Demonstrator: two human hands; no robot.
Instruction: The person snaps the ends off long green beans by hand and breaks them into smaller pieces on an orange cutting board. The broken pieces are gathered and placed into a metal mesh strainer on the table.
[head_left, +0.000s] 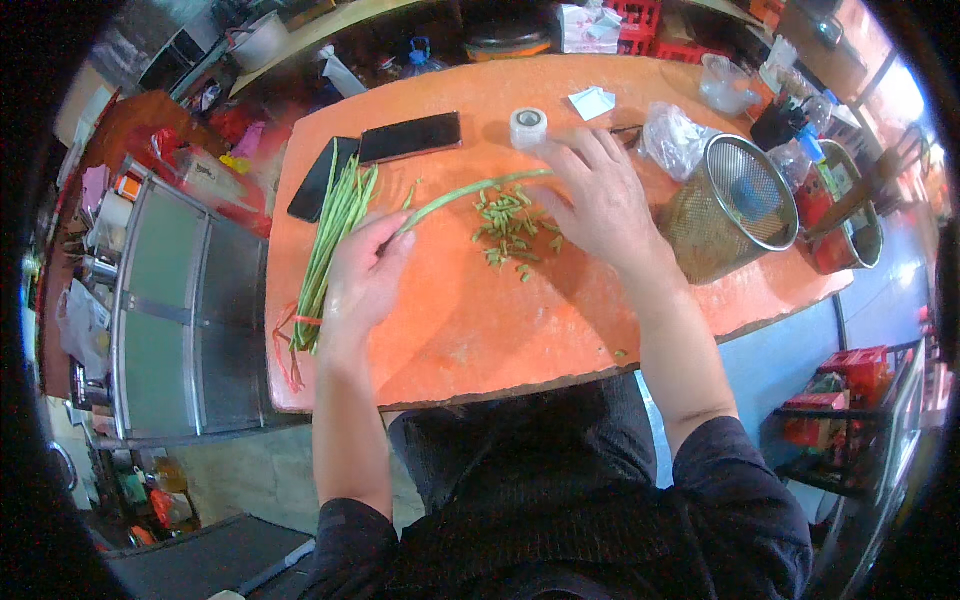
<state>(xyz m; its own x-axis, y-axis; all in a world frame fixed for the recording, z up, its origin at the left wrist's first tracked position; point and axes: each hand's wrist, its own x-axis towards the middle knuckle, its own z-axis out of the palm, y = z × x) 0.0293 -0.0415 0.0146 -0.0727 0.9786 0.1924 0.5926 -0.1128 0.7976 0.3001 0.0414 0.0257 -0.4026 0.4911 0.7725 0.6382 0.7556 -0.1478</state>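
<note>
My left hand (371, 262) is closed around one end of a long green bean (472, 187), which arches to the right above the table. Near the bean's far end is my right hand (600, 195), its thumb and fingers apart on either side of it; whether they touch it is hidden. A heap of short bean pieces (510, 225) lies on the orange tabletop (465, 322) between the hands. Beside my left hand, partly behind it, rests a bundle of long beans (334, 217) with a red tie (306, 320) around its lower part.
Two dark smartphones (411, 137) (315, 187) lie at the back left. Farther right are a roll of clear tape (528, 129), a folded white paper (592, 103) and a plastic bag (671, 139). A metal mesh strainer basket (697, 217) leans at the right, beside a red container (840, 247).
</note>
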